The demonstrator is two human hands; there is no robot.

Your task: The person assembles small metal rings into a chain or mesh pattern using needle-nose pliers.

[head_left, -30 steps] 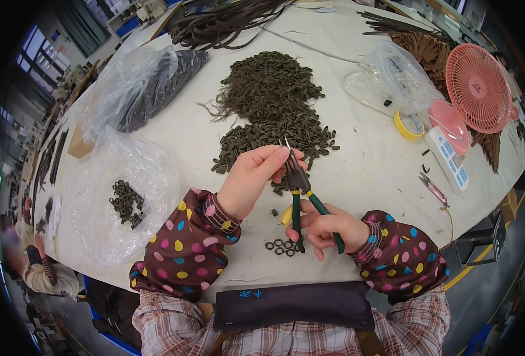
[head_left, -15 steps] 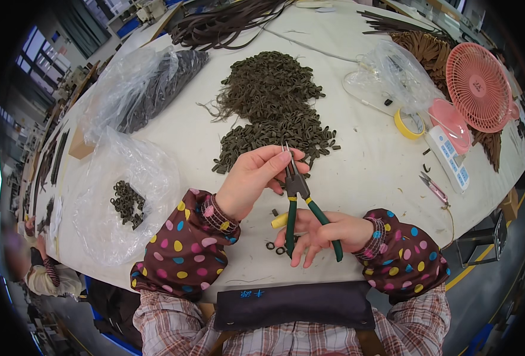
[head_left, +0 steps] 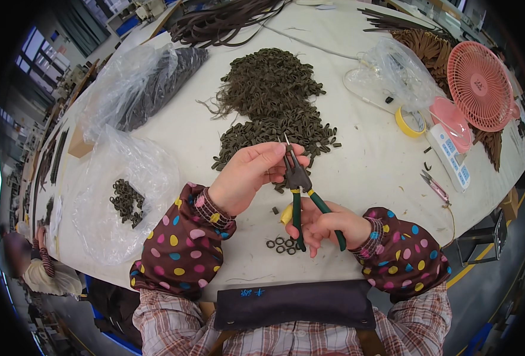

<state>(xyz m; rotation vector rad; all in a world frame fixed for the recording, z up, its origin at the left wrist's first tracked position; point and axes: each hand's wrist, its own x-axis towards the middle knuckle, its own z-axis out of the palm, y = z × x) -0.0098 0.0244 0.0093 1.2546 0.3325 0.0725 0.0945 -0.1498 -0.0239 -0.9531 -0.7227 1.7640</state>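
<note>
In my right hand (head_left: 334,228) are long-nose pliers (head_left: 299,178) with green and yellow handles, their slim tips pointing away from me. My left hand (head_left: 247,172) pinches a small dark loop (head_left: 290,155) around the plier tips; the fingers partly hide it. A yellow wrapping (head_left: 287,215) shows on a finger of my right hand. Several small dark rings (head_left: 281,242) lie on the table below the pliers. Past my hands spreads a large heap of small dark loops (head_left: 268,89), with loose threads at its left side.
Left is a clear plastic bag (head_left: 96,231) with loops on it, and a bag of dark strips (head_left: 161,89) behind. To the right are yellow tape (head_left: 410,122), a white keypad device (head_left: 449,155), thread snips (head_left: 435,188) and a pink fan (head_left: 480,86). Another person (head_left: 43,267) sits far left.
Both hands have shifted slightly; the pliers' handles are closer together and moved up and right. More of the small rings below now show. The other person at far left has moved.
</note>
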